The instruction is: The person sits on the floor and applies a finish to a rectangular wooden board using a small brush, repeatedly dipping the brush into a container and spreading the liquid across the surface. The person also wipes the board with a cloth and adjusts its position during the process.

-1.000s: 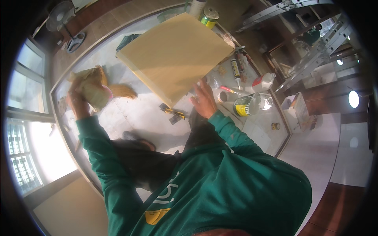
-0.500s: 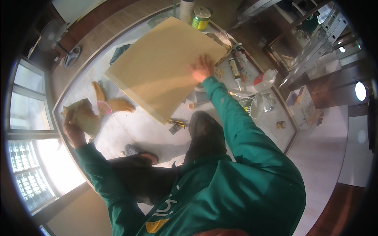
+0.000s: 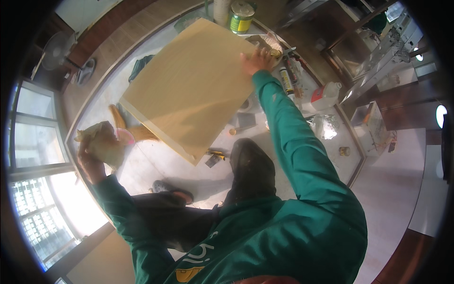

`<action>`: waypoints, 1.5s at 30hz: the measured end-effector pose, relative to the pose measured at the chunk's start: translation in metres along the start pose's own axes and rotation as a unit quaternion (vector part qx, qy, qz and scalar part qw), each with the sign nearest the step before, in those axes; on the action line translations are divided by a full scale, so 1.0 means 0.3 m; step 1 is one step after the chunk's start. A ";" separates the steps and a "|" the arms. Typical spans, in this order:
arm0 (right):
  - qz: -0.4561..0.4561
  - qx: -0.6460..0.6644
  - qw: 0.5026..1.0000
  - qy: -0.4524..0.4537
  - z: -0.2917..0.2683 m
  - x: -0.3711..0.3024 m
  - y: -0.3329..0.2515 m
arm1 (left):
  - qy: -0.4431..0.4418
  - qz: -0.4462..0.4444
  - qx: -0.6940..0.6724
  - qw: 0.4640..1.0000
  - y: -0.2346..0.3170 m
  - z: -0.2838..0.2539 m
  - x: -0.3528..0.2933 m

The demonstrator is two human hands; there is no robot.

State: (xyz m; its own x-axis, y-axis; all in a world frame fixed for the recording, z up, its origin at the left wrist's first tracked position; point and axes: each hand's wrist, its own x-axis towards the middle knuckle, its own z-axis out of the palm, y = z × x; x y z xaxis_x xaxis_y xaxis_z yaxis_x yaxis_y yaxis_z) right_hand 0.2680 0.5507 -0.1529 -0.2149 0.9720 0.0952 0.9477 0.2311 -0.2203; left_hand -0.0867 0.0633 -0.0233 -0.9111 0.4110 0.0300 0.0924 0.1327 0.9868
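A large flat wood-coloured panel (image 3: 189,85) lies at a slant in front of me, a pale strip along its near left edge. At its right corner is my right hand (image 3: 259,61), fingers spread, touching the panel's edge; whether the fingertips curl over it I cannot tell. Off to the left, my left hand (image 3: 90,160) is closed on a crumpled beige cloth (image 3: 101,142), held away from the panel. Just beside the cloth is a straw hand brush (image 3: 124,135) with a pink band, partly hidden behind the cloth and the panel.
Past the right corner lie a sealant tube (image 3: 286,79), a white jug with a red label (image 3: 326,93) and crumpled foil (image 3: 325,127). A green-and-yellow can (image 3: 241,18) stands at the far edge. Near my knee is a yellow-and-black cutter (image 3: 216,154). A ladder (image 3: 383,61) rises at right.
My right hand has slid from the panel's face out to its right corner. The panel sits slightly further left and nearer in view. My left hand keeps hold of the cloth.
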 end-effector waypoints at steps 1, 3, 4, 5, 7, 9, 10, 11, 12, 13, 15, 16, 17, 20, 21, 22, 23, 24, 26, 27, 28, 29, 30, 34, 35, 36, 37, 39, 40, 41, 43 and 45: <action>-0.006 -0.007 1.000 -0.003 -0.015 0.012 0.009 | 0.000 -0.021 -0.026 0.999 0.008 0.005 0.003; -0.016 -0.033 0.999 -0.008 -0.045 0.009 0.046 | -0.002 -0.038 -0.027 0.999 0.006 -0.001 0.010; -0.021 -0.051 0.998 -0.010 -0.055 -0.009 0.073 | 0.000 -0.023 -0.017 1.000 0.005 -0.007 0.007; -0.026 -0.069 0.997 -0.011 -0.065 -0.030 0.097 | 0.001 -0.008 -0.007 1.000 0.007 -0.016 0.002; -0.016 -0.085 0.996 -0.021 -0.085 -0.053 0.172 | 0.004 -0.025 -0.039 0.999 0.014 -0.019 0.002; -0.022 -0.077 0.997 0.005 -0.080 -0.045 0.247 | 0.012 -0.090 -0.117 0.989 0.031 -0.024 0.008; -0.031 -0.065 0.997 0.038 -0.059 -0.018 0.310 | 0.001 -0.096 -0.134 0.986 0.018 -0.018 0.012; -0.044 -0.049 0.995 0.069 -0.047 0.017 0.347 | -0.005 -0.099 -0.148 0.984 0.010 -0.030 0.015; -0.035 0.024 0.999 0.030 -0.055 0.057 0.353 | -0.006 -0.102 -0.158 0.982 0.006 -0.050 0.014; -0.024 0.097 0.995 -0.010 -0.069 0.100 0.359 | -0.003 -0.076 -0.110 0.991 -0.001 -0.065 0.014; -0.052 0.196 0.979 -0.008 -0.069 0.167 0.372 | 0.006 -0.049 -0.051 0.997 -0.005 -0.076 0.008; -0.058 0.209 0.976 -0.035 -0.068 0.198 0.374 | 0.013 -0.049 -0.041 0.998 0.005 -0.067 -0.001; -0.064 0.222 0.971 -0.061 -0.067 0.231 0.376 | 0.024 -0.074 -0.069 0.995 0.018 -0.058 -0.011; -0.063 0.287 0.946 -0.139 -0.058 0.305 0.368 | 0.043 -0.100 -0.112 0.988 0.022 -0.050 -0.014; -0.058 0.312 0.934 -0.165 -0.051 0.319 0.371 | 0.046 -0.103 -0.119 0.986 0.015 -0.051 -0.014; -0.055 0.318 0.929 -0.180 -0.050 0.333 0.380 | 0.047 -0.094 -0.114 0.988 0.009 -0.049 -0.013; -0.051 0.324 0.924 -0.195 -0.053 0.348 0.394 | 0.046 -0.085 -0.109 0.989 0.004 -0.046 -0.011; -0.050 0.332 0.918 -0.212 -0.054 0.348 0.379 | 0.049 -0.074 -0.101 0.991 0.006 -0.051 -0.013; -0.045 0.312 0.923 -0.220 -0.056 0.343 0.355 | 0.041 -0.018 -0.005 0.999 -0.012 -0.078 -0.006; -0.042 0.299 0.928 -0.220 -0.060 0.351 0.365 | 0.033 0.009 0.038 0.999 -0.011 -0.069 -0.005; -0.033 0.299 0.927 -0.226 -0.059 0.358 0.372 | 0.041 -0.001 0.031 0.999 -0.008 -0.060 -0.005; -0.025 0.300 0.925 -0.231 -0.061 0.367 0.378 | 0.049 -0.012 0.023 0.998 -0.003 -0.047 -0.004; -0.017 0.297 0.925 -0.235 -0.063 0.383 0.399 | 0.056 -0.023 0.011 0.998 -0.006 -0.029 -0.002; -0.064 0.199 0.970 -0.124 -0.046 0.384 0.400 | -0.012 0.037 0.000 0.999 -0.110 -0.110 0.051; -0.079 0.109 0.990 -0.051 -0.048 0.364 0.377 | -0.009 -0.031 -0.108 0.994 -0.088 -0.100 0.057; -0.099 0.011 0.995 0.015 -0.046 0.307 0.353 | -0.014 -0.004 -0.072 0.997 -0.176 -0.131 0.099; -0.130 0.009 0.991 -0.022 -0.031 0.225 0.262 | -0.005 0.030 -0.012 0.999 -0.196 -0.217 0.122; -0.181 -0.033 0.983 -0.015 -0.038 0.078 0.229 | 0.012 0.027 -0.025 0.999 -0.189 -0.209 0.151; -0.203 -0.060 0.977 0.025 -0.022 0.021 0.217 | 0.018 0.070 0.015 0.997 -0.197 -0.205 0.167; -0.207 -0.061 0.976 0.014 0.001 -0.056 0.182 | 0.030 0.112 0.058 0.992 -0.207 -0.212 0.178; -0.201 -0.085 0.976 0.009 -0.009 -0.168 0.166 | 0.010 0.043 -0.062 0.997 -0.153 -0.174 0.133; -0.258 -0.035 0.965 -0.004 0.001 -0.299 0.117 | 0.020 -0.043 -0.262 0.964 -0.037 -0.070 0.029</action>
State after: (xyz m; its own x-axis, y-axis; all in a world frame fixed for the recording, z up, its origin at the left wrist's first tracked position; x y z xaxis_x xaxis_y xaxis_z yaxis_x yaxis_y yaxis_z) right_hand 0.3206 0.4716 -0.1694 -0.6650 0.7280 0.1668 0.7269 0.6821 -0.0792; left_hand -0.1040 0.0465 -0.0305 -0.9218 0.3831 -0.0588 -0.1894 -0.3128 0.9307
